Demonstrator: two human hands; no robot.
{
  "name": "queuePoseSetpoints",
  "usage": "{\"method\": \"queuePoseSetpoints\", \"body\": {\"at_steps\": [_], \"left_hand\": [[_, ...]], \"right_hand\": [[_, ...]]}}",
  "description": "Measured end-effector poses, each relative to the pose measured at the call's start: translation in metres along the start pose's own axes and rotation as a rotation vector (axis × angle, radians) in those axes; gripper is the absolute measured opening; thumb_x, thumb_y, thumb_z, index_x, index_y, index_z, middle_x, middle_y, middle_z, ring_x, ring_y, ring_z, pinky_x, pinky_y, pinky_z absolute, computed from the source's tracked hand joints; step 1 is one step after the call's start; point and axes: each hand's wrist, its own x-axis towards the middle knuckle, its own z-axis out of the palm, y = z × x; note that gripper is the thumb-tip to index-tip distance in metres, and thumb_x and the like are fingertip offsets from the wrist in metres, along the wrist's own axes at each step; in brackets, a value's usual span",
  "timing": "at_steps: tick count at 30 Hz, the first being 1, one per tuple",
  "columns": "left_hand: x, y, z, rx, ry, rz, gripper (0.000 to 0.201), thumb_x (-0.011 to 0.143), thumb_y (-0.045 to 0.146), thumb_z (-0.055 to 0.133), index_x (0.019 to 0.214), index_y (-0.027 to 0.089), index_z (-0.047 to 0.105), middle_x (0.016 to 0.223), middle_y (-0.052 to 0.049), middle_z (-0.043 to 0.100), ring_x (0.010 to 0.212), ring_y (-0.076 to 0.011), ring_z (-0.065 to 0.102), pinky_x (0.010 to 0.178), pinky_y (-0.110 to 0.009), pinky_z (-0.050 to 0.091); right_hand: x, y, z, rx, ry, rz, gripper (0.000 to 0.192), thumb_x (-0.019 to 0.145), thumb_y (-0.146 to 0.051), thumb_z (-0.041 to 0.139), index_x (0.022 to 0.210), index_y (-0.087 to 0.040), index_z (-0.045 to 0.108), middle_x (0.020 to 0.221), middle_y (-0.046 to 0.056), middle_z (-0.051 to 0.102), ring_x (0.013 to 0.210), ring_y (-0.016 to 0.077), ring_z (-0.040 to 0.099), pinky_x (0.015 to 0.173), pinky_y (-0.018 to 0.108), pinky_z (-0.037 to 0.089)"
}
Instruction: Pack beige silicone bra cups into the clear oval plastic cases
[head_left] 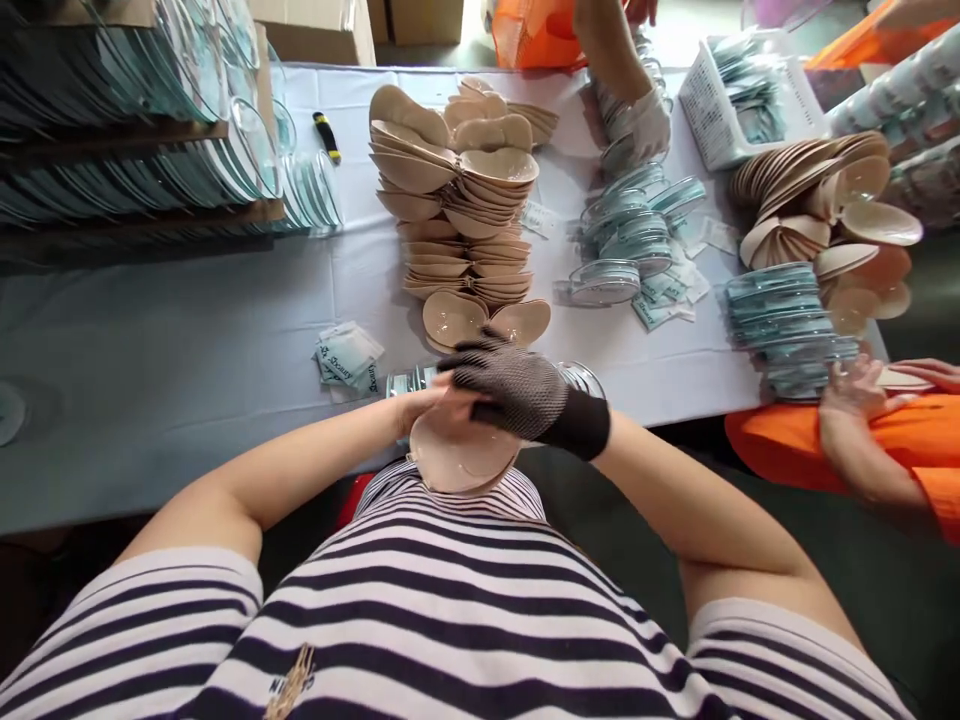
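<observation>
A beige adhesive bra (463,455) is held close to my striped shirt, at the near edge of the table. My left hand (426,405), bare, grips its far left side; most of its fingers are hidden. Over the upper part of the bra lies my right hand (517,390), in a dark grey dotted glove, slightly blurred, its fingers stretched out and apart from the thumb. Just beyond the hands sits a tall pile of beige bras (469,220), with one opened pair (454,320) nearest. Transparent plastic cases (411,382) peek out beside my left hand.
Printed sachets (349,355) lie left on the table. Racks of transparent discs (172,180) and a yellow-black cutter (327,138) are beyond. Rightward stand stacked cases (630,235), a white basket (750,100) and more bras (832,200). Co-workers' hands (646,125) work at the far side and right.
</observation>
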Motion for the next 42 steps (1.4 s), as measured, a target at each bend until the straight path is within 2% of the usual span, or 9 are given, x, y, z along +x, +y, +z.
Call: {"method": "queuePoseSetpoints", "body": {"at_steps": [4, 6, 9, 12, 19, 23, 27, 34, 42], "left_hand": [[-0.017, -0.008, 0.002, -1.189, -0.42, -0.126, 0.08, 0.09, 0.076, 0.03, 0.119, 0.013, 0.07, 0.111, -0.017, 0.074, 0.105, -0.0276, 0.069, 0.092, -0.037, 0.053], [-0.019, -0.013, 0.002, -1.483, -0.5, -0.259, 0.077, 0.081, 0.079, 0.047, 0.118, 0.015, 0.069, 0.113, -0.016, 0.073, 0.111, -0.0306, 0.067, 0.1, -0.041, 0.048], [-0.021, -0.015, 0.001, -1.541, -0.465, -0.413, 0.061, 0.078, 0.062, 0.067, 0.117, 0.015, 0.07, 0.107, -0.014, 0.074, 0.108, -0.0303, 0.067, 0.102, -0.04, 0.046], [-0.027, -0.015, 0.0, -1.594, -0.371, -0.37, 0.054, 0.083, 0.048, 0.068, 0.129, 0.02, 0.064, 0.112, -0.01, 0.074, 0.111, -0.0275, 0.066, 0.105, -0.039, 0.043], [-0.055, -0.041, 0.005, -1.734, -0.358, -0.46, 0.086, 0.086, 0.081, 0.032, 0.12, 0.01, 0.068, 0.106, -0.016, 0.075, 0.12, -0.031, 0.062, 0.109, -0.04, 0.039], [-0.076, -0.056, 0.0, -1.811, -0.321, -0.386, 0.085, 0.085, 0.081, 0.036, 0.119, 0.011, 0.069, 0.103, -0.016, 0.076, 0.115, -0.0304, 0.065, 0.107, -0.038, 0.04], [-0.09, -0.061, -0.012, -1.848, -0.232, -0.335, 0.078, 0.086, 0.077, 0.041, 0.124, 0.014, 0.067, 0.108, -0.014, 0.075, 0.109, -0.0279, 0.068, 0.102, -0.036, 0.044], [-0.095, -0.069, -0.016, -1.849, -0.181, -0.304, 0.075, 0.088, 0.075, 0.042, 0.126, 0.014, 0.064, 0.099, -0.013, 0.077, 0.097, -0.0273, 0.071, 0.092, -0.035, 0.047], [-0.089, -0.059, -0.018, -1.886, -0.168, -0.323, 0.072, 0.096, 0.066, 0.027, 0.136, 0.014, 0.057, 0.11, -0.015, 0.074, 0.111, -0.0276, 0.067, 0.102, -0.039, 0.043]], "right_hand": [[-0.03, 0.03, 0.015, -0.035, 0.056, 0.473, 0.043, 0.094, -0.037, 0.058, 0.132, -0.018, 0.061, 0.121, 0.013, 0.07, 0.108, 0.0285, 0.066, 0.091, 0.04, 0.051], [-0.035, 0.038, 0.036, -0.022, 0.008, 0.581, 0.04, 0.093, -0.034, 0.058, 0.129, -0.018, 0.062, 0.115, 0.012, 0.072, 0.102, 0.0283, 0.068, 0.087, 0.039, 0.052], [-0.028, 0.043, 0.06, 0.026, 0.101, 0.548, 0.038, 0.092, -0.029, 0.059, 0.127, -0.016, 0.062, 0.115, 0.012, 0.071, 0.105, 0.0252, 0.067, 0.091, 0.035, 0.051], [-0.013, 0.045, 0.066, 0.055, 0.119, 0.517, 0.022, 0.091, -0.026, 0.059, 0.107, -0.015, 0.069, 0.109, 0.012, 0.071, 0.102, 0.0231, 0.066, 0.089, 0.033, 0.051], [0.032, 0.049, 0.068, 0.239, -0.025, 0.502, 0.024, 0.082, -0.01, 0.059, 0.103, -0.018, 0.07, 0.102, 0.005, 0.075, 0.093, 0.0169, 0.068, 0.086, 0.027, 0.05], [0.062, 0.048, 0.067, 0.344, -0.153, 0.43, 0.016, 0.084, -0.02, 0.057, 0.089, -0.015, 0.072, 0.086, 0.004, 0.074, 0.079, 0.0171, 0.067, 0.075, 0.026, 0.05], [0.083, 0.042, 0.062, 0.461, -0.107, 0.349, 0.022, 0.086, -0.031, 0.055, 0.087, -0.014, 0.07, 0.084, 0.005, 0.073, 0.079, 0.0185, 0.065, 0.073, 0.028, 0.05], [0.095, 0.035, 0.057, 0.34, -0.059, 0.285, 0.023, 0.085, -0.02, 0.048, 0.092, -0.017, 0.07, 0.092, 0.008, 0.075, 0.085, 0.0205, 0.068, 0.082, 0.031, 0.052], [0.09, 0.039, 0.057, 0.332, -0.127, 0.401, 0.021, 0.087, -0.025, 0.051, 0.088, -0.016, 0.07, 0.085, 0.007, 0.074, 0.078, 0.0198, 0.067, 0.074, 0.029, 0.051]]}}
